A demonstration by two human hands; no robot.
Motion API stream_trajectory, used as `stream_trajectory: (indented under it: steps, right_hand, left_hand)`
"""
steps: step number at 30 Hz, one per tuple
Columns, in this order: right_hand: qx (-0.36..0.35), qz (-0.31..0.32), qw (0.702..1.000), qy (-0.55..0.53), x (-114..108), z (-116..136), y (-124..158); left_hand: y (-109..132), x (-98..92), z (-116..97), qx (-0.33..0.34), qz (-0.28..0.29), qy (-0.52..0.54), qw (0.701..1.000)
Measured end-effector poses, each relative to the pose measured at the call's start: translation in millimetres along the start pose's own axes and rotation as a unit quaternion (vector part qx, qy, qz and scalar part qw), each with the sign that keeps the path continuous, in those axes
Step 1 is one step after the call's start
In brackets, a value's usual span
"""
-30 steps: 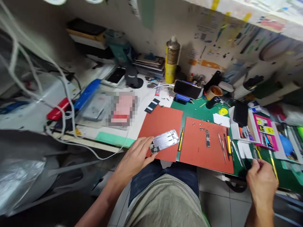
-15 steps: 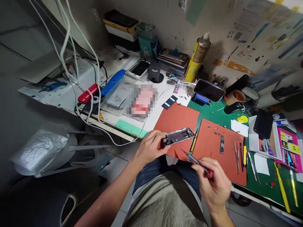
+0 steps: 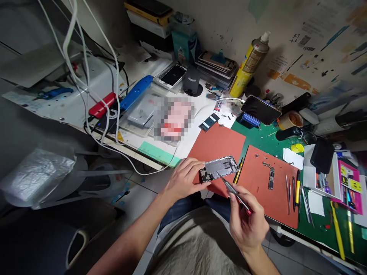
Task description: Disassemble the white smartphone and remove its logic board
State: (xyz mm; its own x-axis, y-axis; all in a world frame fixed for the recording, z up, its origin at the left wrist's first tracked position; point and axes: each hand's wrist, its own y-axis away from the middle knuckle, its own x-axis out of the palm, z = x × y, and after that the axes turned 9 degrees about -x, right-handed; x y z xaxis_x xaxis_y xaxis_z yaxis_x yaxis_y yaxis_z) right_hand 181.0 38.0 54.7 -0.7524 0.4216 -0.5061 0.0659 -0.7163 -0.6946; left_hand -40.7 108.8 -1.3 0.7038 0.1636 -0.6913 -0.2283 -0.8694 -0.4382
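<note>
My left hand is closed on the left end of an opened phone housing, its metal inside facing up. Between the fingers of my right hand is a grey precision screwdriver with a red end. Its thin tip lies over the lower edge of the housing; whether it touches cannot be told. Below the housing is a reddish-brown mat. On a second such mat to the right lies an L-shaped phone circuit board. A gold-and-black screwdriver lies between the two mats.
Tweezers and a yellow-black pen-like tool lie at the right mat's edge. Behind stand a phone on a blue stand and a yellow spray can. White cables hang at left. A white tray holds small items.
My right hand has moved left and slightly up, bringing the screwdriver tip over the phone housing. My left hand still holds the housing, now slightly more level. The camera view has shifted a little.
</note>
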Motion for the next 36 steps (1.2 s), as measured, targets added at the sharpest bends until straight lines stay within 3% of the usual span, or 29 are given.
stream_trajectory:
  steps: [5,10,21,36]
  right_hand:
    - [-0.050,0.002,0.999,-0.004,34,-9,2]
    - [-0.050,-0.004,0.999,-0.007,49,-15,3]
    - [-0.065,-0.009,0.998,-0.004,60,-20,6]
    - [-0.062,-0.002,0.998,-0.007,59,-22,7]
  left_hand:
    - [1,0.5,1,-0.005,0.001,0.012,1.000]
    - [2,1.4,3,-0.019,0.005,0.028,0.999]
    - [2,1.7,4,-0.016,-0.001,0.031,0.999]
    - [0,1.1,1,-0.049,-0.001,0.052,0.997]
